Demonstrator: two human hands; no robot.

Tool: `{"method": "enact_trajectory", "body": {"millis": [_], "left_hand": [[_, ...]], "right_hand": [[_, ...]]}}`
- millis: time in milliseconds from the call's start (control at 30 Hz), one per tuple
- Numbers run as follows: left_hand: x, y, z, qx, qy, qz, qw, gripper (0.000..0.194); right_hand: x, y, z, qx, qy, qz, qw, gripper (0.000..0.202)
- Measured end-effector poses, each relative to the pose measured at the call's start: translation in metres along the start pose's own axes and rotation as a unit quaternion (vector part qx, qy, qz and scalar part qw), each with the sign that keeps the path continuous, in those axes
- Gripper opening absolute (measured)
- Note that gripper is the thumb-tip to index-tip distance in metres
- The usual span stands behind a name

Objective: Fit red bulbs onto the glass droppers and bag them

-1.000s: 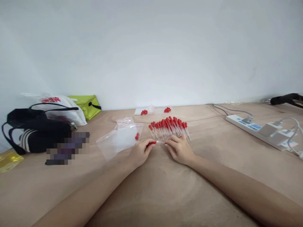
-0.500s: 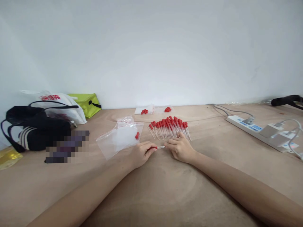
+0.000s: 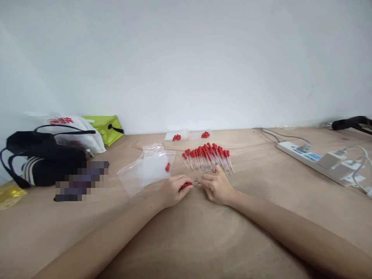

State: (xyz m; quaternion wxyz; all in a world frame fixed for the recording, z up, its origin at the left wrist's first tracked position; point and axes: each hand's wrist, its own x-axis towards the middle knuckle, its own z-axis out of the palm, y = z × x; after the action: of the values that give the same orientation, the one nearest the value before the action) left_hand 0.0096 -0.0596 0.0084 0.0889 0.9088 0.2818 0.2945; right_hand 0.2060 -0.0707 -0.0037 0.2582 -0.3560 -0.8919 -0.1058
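Note:
My left hand (image 3: 174, 190) is closed on a red rubber bulb (image 3: 186, 185). From the bulb a short piece of clear tube (image 3: 195, 183) reaches to the fingertips of my right hand (image 3: 215, 186), which pinch it. Just beyond my right hand lies a row of several droppers (image 3: 207, 153), red bulbs at the far side and clear tubes toward me. Left of them, one loose red bulb (image 3: 167, 166) rests on a clear plastic bag (image 3: 145, 170).
Small bags with red bulbs (image 3: 176, 137) lie near the wall. A black bag (image 3: 52, 164), a white plastic bag (image 3: 84, 131) and a green bag (image 3: 107, 128) stand at the left. A power strip (image 3: 308, 155) with plugs and cables is at the right.
My right hand has shifted slightly left and toward me, closer to my left hand. Less of the clear tube shows between them, and more of the red bulb is visible.

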Motion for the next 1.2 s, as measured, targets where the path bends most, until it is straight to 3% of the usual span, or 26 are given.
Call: {"method": "enact_trajectory", "body": {"millis": [200, 300, 367, 467, 567, 700, 933, 1200], "left_hand": [[0.001, -0.005, 0.0, -0.001, -0.019, -0.008, 1.0, 0.018], [0.004, -0.014, -0.006, 0.013, 0.006, -0.009, 1.0, 0.018], [0.005, -0.024, -0.013, 0.054, 0.061, -0.04, 0.996, 0.022], [0.002, -0.043, -0.021, 0.138, 0.137, -0.132, 0.972, 0.025], [-0.004, -0.061, -0.021, 0.188, 0.125, -0.177, 0.958, 0.024], [-0.009, -0.072, -0.016, 0.2, 0.108, -0.199, 0.953, 0.023], [-0.007, -0.067, -0.017, 0.175, 0.064, -0.198, 0.962, 0.022], [-0.006, -0.064, -0.019, 0.169, 0.077, -0.218, 0.958, 0.017]], "right_hand": [[0.005, -0.004, -0.005, -0.002, -0.026, 0.015, 1.0, 0.022], [0.012, -0.002, -0.012, -0.035, -0.054, 0.036, 0.997, 0.023], [0.021, 0.003, -0.016, -0.047, -0.067, 0.091, 0.992, 0.023], [0.04, 0.016, -0.013, -0.037, -0.051, 0.245, 0.968, 0.024], [0.063, 0.026, -0.001, -0.028, -0.033, 0.368, 0.929, 0.024], [0.088, 0.027, 0.015, -0.016, -0.035, 0.438, 0.898, 0.022], [0.101, 0.022, 0.025, -0.013, -0.077, 0.435, 0.897, 0.019], [0.1, 0.005, 0.033, -0.03, -0.069, 0.33, 0.941, 0.024]]}}
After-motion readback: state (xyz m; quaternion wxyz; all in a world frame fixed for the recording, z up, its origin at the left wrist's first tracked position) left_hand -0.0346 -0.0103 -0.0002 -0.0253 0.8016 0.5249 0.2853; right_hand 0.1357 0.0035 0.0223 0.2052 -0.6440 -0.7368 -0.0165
